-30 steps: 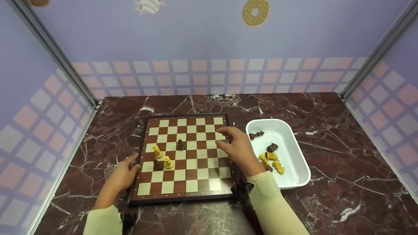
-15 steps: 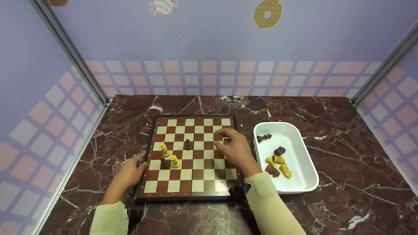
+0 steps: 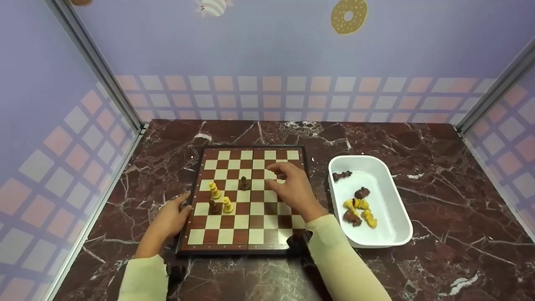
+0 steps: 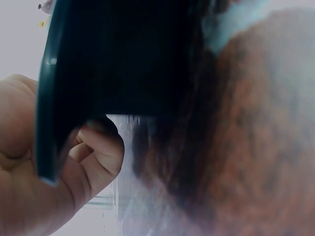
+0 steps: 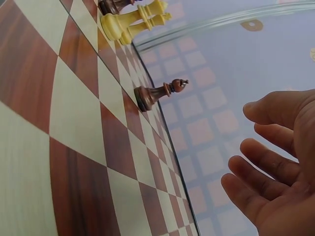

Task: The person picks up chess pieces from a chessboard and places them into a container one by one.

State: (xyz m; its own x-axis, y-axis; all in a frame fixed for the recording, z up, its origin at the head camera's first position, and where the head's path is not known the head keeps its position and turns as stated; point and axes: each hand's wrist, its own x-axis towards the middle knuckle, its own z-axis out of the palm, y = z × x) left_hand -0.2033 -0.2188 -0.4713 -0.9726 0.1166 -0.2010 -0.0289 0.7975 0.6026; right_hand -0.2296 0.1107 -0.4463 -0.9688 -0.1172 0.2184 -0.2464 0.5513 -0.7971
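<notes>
A brown chess bishop (image 3: 244,183) stands upright on the wooden chessboard (image 3: 269,236). Left of it two yellow chess pieces (image 3: 228,205) and another brown chess piece (image 3: 214,207) stand close together. My right hand (image 3: 294,190) hovers over the board's right half, thumb and forefinger apart with nothing between them. In the right wrist view its fingers (image 5: 263,184) are spread and loosely bent, with the bishop (image 5: 160,93) beyond them. At the board's left edge my left hand (image 3: 167,219) rests with thumb and fingertips against the frame.
Right of the board stands a white tray (image 3: 395,217) with several brown and yellow chess pieces lying inside. Dark red marble tabletop (image 3: 455,188) surrounds both. Lilac panels (image 3: 276,50) close off the back and sides.
My right hand has moved left over the board, towards the bishop. The head view has shifted a little. My left hand stays at the board's edge, and the standing pieces keep their squares.
</notes>
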